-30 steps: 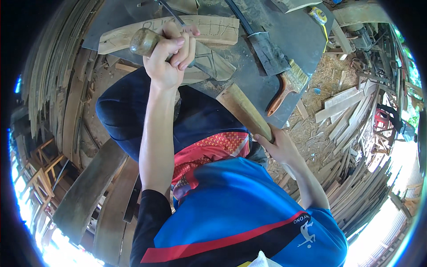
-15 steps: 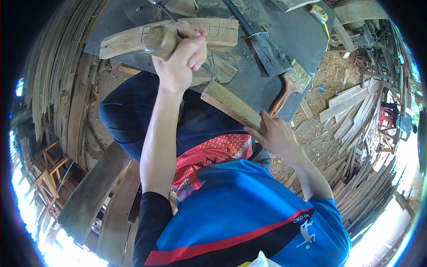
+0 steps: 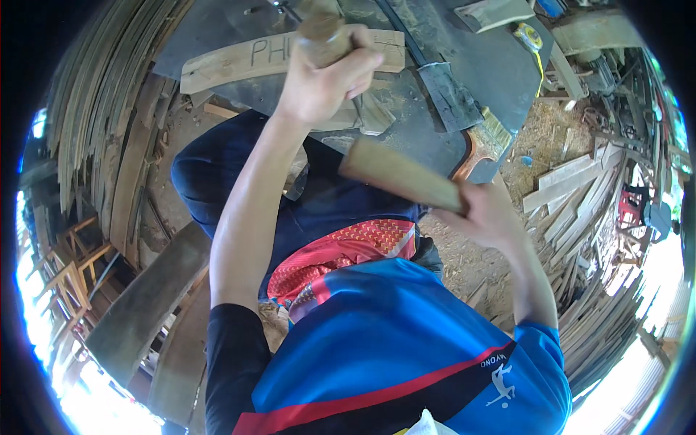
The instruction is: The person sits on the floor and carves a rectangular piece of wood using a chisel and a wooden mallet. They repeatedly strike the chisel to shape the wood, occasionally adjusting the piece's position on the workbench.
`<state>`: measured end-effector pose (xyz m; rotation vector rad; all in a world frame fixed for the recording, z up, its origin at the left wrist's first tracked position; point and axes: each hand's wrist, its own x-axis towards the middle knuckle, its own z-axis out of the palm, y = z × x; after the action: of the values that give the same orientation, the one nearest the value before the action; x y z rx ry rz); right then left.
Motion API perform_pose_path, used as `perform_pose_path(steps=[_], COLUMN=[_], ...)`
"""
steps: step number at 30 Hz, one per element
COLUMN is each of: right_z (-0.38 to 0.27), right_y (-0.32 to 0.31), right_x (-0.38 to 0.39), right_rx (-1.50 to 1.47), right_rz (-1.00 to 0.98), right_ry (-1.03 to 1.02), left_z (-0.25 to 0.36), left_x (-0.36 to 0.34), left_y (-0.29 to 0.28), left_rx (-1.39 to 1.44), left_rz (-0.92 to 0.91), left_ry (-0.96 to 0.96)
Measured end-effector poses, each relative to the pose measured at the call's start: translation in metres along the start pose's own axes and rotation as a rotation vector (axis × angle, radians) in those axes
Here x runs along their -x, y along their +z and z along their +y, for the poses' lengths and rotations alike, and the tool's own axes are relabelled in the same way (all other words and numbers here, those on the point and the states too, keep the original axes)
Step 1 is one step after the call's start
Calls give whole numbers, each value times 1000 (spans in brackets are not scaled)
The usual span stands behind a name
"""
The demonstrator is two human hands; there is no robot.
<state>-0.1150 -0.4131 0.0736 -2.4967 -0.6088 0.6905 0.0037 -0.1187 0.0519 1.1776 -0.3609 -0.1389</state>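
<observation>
My left hand (image 3: 330, 76) is closed around a round wooden tool handle (image 3: 321, 35), held over a long, curved pale board (image 3: 210, 71) with large marked letters. A metal shank shows beyond the handle; its tip is hard to follow. My right hand (image 3: 478, 214) grips one end of a flat wooden block (image 3: 399, 175), blurred, its free end pointing up and left over my dark trousers. Near that hand lie a wide brush (image 3: 486, 141) with a wooden handle and a dark flat metal tool (image 3: 446, 94), both on the grey work surface (image 3: 507, 69). More cut wood pieces lie below the board.
A yellow tape measure (image 3: 528, 40) and a curved offcut (image 3: 493, 14) rest at the back right. Stacks of planks (image 3: 87, 123) stand at left, more slats (image 3: 602, 312) lie at right, wide boards (image 3: 152, 304) at lower left, wood scraps on the floor.
My left hand and the handle have moved up and to the right. The wooden block in my right hand has shifted to the right and is now blurred by motion.
</observation>
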Motion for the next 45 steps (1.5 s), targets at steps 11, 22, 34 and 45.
perform_pose_path(steps=[11,22,34,45], right_z=[-77,-70,-82,-79], right_y=[-119,-149,-179,-164], right_x=[-3,-7,0,2], right_rx=[-282,115,-91,-12], right_rz=[515,527,619,553], right_ry=[91,111,291,192], left_z=[-1,5,-3,-1], left_x=[-11,-4,-10,-10], left_y=[21,22,23,24], left_rx=[-476,-472,-431,-436], left_rz=[112,66,39,26], left_ry=[-131,-39,-99,-112])
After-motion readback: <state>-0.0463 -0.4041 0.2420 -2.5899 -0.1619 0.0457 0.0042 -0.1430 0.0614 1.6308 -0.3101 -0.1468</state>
